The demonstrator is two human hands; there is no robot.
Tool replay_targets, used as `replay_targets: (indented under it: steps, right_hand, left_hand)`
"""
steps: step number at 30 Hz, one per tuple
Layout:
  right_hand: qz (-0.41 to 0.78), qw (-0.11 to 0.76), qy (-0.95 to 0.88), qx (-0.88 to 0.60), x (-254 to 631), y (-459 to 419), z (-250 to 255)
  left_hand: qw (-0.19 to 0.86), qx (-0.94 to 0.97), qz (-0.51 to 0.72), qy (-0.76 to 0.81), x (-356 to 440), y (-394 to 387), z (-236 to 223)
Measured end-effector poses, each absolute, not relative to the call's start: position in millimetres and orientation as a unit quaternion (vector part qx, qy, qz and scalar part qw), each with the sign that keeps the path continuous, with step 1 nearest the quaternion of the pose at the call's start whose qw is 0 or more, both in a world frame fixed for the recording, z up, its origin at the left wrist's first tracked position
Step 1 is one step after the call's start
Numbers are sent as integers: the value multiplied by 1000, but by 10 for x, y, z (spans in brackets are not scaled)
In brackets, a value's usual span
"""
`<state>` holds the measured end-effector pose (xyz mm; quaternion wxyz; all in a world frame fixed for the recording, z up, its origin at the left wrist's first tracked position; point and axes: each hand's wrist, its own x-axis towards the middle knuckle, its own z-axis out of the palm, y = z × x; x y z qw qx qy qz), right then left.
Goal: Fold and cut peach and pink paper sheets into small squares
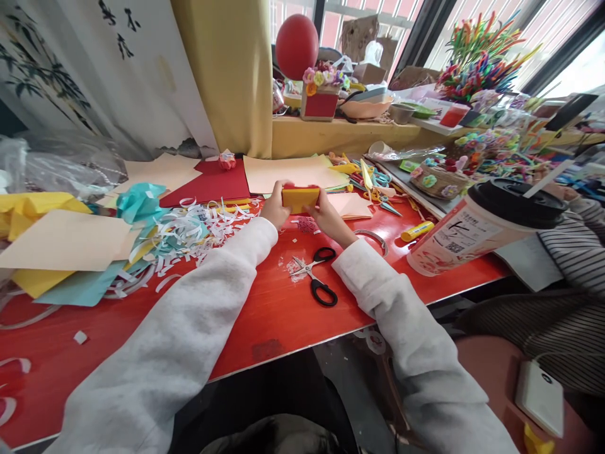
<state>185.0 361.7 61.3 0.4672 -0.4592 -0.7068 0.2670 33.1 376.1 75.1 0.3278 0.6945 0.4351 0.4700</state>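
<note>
Holding yellow piece (pixel 300 200) w/ both hands above red table (pixel 269 315), nr window (pixel 401 28).

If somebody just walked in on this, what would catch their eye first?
Probably the big paper cup with its black lid, looming at the right of the red table, and the red balloon up by the window. Next, perhaps, the black-handled scissors lying open between the forearms, below the left hand and right hand, which hold a small yellow piece between them.
</note>
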Motion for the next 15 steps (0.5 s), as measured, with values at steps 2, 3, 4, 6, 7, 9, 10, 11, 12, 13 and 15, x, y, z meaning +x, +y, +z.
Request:
replay_targets:
  steps: [2, 3, 4, 6, 7, 9, 10, 11, 12, 13, 15]
  right_hand:
    - [260, 480, -698, -464, 1883, 3677, 708]
    - [256, 483, -693, -470, 1902, 3709, 751]
    - [253, 485, -687, -478, 1924, 3743, 786]
    - [248, 479, -678, -500, 1970, 3808, 823]
    - [246, 472, -674, -513, 1995, 3838, 824]
    - [239, 456, -665, -541, 2042, 3890, 796]
    - [233, 448, -660, -557, 2063, 3910, 775]
    - [224, 441, -654, -572, 2082, 3924, 754]
    - [213, 436, -647, -588, 2102, 3933, 739]
    - [198, 431, -642, -602, 2122, 3936, 733]
    - [159, 428, -633, -626, 2179, 3928, 754]
  left_hand:
    - [340, 687, 493, 412, 353, 3827, 871]
    - [345, 681, 502, 406, 374, 3869, 922]
    - [349, 674, 509, 406, 402, 3915, 958]
    - [359, 659, 511, 419, 471, 4021, 977]
    - [365, 652, 506, 431, 511, 4080, 958]
    - [381, 639, 487, 457, 591, 4200, 880]
    - [389, 633, 476, 471, 629, 4258, 829]
    - [395, 627, 465, 484, 664, 4312, 777]
    - [399, 622, 454, 497, 693, 4360, 726]
    - [401, 620, 444, 508, 716, 4401, 681]
    - [400, 621, 426, 522, 743, 4463, 612]
